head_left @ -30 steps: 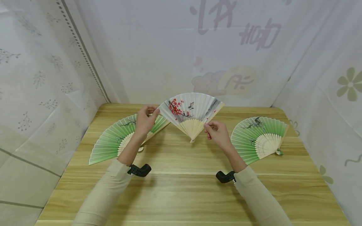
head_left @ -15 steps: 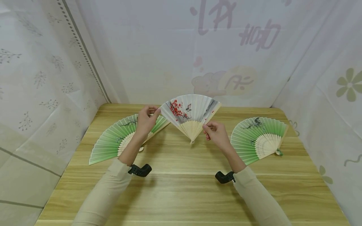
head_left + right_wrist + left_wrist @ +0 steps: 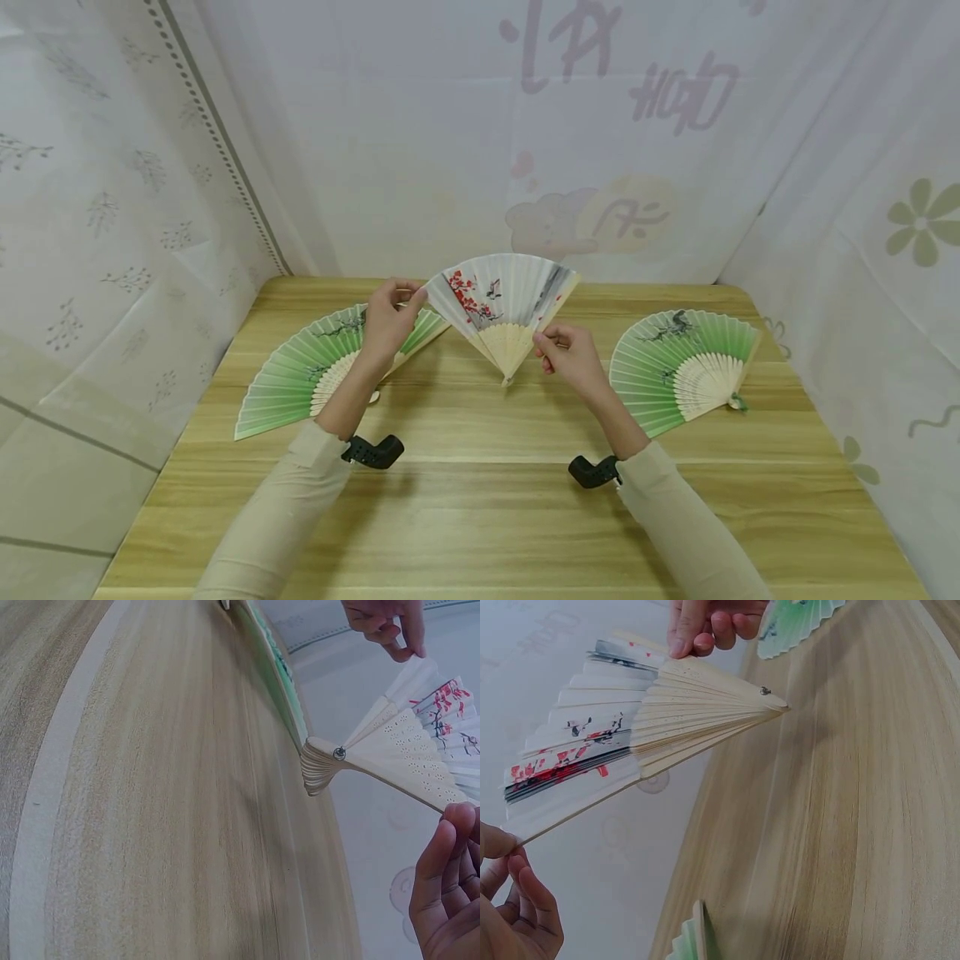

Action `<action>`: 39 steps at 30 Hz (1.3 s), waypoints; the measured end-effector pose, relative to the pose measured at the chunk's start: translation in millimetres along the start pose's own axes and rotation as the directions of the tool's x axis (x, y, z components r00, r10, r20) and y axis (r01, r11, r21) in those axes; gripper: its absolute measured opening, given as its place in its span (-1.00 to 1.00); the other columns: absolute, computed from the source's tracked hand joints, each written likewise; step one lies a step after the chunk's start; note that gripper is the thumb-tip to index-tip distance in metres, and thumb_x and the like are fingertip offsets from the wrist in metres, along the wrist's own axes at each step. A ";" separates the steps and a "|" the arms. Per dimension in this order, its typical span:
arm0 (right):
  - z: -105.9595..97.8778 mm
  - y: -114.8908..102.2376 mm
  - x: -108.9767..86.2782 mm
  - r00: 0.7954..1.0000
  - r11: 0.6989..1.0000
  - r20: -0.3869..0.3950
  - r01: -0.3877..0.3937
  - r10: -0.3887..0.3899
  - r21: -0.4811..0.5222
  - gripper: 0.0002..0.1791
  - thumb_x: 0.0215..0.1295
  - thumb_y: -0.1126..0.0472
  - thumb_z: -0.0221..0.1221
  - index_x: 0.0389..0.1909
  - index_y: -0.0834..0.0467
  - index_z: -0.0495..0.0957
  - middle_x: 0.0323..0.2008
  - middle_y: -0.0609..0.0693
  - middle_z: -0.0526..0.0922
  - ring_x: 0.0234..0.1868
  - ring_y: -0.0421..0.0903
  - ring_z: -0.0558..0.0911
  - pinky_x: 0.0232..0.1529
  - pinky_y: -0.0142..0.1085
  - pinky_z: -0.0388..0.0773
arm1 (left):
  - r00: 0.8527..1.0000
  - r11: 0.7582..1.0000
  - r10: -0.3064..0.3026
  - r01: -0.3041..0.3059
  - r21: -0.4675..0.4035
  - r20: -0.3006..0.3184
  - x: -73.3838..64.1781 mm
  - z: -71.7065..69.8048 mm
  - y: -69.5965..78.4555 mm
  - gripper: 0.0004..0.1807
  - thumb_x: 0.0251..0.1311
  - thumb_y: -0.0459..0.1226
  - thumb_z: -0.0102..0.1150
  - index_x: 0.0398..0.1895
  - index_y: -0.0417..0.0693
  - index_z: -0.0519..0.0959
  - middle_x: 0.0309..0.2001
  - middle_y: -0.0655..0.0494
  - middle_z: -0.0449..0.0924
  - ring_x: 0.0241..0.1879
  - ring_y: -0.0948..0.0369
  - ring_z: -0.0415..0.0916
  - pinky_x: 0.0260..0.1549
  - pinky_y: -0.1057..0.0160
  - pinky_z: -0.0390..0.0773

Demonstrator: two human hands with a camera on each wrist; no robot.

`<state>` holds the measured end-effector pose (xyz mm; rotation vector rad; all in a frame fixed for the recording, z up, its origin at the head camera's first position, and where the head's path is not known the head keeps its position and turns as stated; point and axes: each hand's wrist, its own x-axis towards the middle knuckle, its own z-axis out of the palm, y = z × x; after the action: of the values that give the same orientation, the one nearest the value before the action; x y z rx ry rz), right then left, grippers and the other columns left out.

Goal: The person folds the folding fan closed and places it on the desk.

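Observation:
A white folding fan (image 3: 517, 292) with red blossoms and a bird is held partly spread above the table, its pivot end (image 3: 507, 381) pointing down. My left hand (image 3: 387, 321) pinches its upper left corner between thumb and fingers, as the left wrist view also shows. On the other side my right hand (image 3: 572, 358) pinches the right outer rib about midway along. In the right wrist view the ribs (image 3: 397, 754) fan out from a metal rivet (image 3: 340, 753). Behind my left forearm lies a green folding fan (image 3: 281, 387), spread and partly hidden.
A second green fan (image 3: 645, 367) lies spread on the right of the wooden table (image 3: 480, 517), partly behind my right wrist. Pale printed cloth (image 3: 390, 150) hangs at the back and both sides. Each wrist carries a black camera mount (image 3: 375, 452).
The white fan's right edge and my right hand have shifted slightly left, narrowing the spread a little. The fan's top has dipped slightly. My left hand stays nearly in place.

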<state>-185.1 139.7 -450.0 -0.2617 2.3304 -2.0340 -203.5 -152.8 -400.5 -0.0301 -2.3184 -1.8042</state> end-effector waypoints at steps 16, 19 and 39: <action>1.8 1.2 0.4 1.000 1.000 0.008 -0.023 0.023 -0.016 -0.75 0.49 0.30 0.20 -0.23 0.49 0.58 -0.34 0.45 0.58 -0.58 -0.16 0.54 -0.48 -0.32 0.61 | 0.999 0.999 -0.032 0.032 -0.030 0.007 3.7 5.2 -1.3 -0.76 0.47 -0.28 0.18 0.00 -0.31 0.54 -0.03 -0.20 0.64 -0.44 0.26 0.47 -0.49 0.41 0.47; 1.9 2.9 1.3 1.000 1.000 0.020 -0.015 0.015 -0.017 -0.74 0.49 0.30 0.20 -0.22 0.50 0.57 -0.40 0.32 0.60 -0.57 -0.15 0.54 -0.49 -0.37 0.59 | 0.999 0.999 -0.036 0.036 -0.026 0.006 4.0 6.3 -2.2 -0.76 0.46 -0.28 0.18 0.00 -0.30 0.55 -0.03 -0.20 0.64 -0.42 0.25 0.48 -0.48 0.41 0.47; 6.3 -2.2 -1.3 0.999 0.999 0.022 -0.036 0.036 -0.002 -0.82 0.48 0.34 0.19 -0.25 0.42 0.59 -0.33 0.49 0.57 -0.58 -0.15 0.54 -0.48 -0.28 0.63 | 0.999 0.999 -0.035 0.035 -0.032 0.006 4.0 9.0 -3.0 -0.76 0.46 -0.27 0.19 0.01 -0.29 0.56 -0.04 -0.24 0.64 -0.35 0.11 0.48 -0.50 0.42 0.45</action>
<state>-182.7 133.4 -448.8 -0.2394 2.3068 -2.0035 -209.2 -145.3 -404.8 0.0008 -2.3084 -1.8600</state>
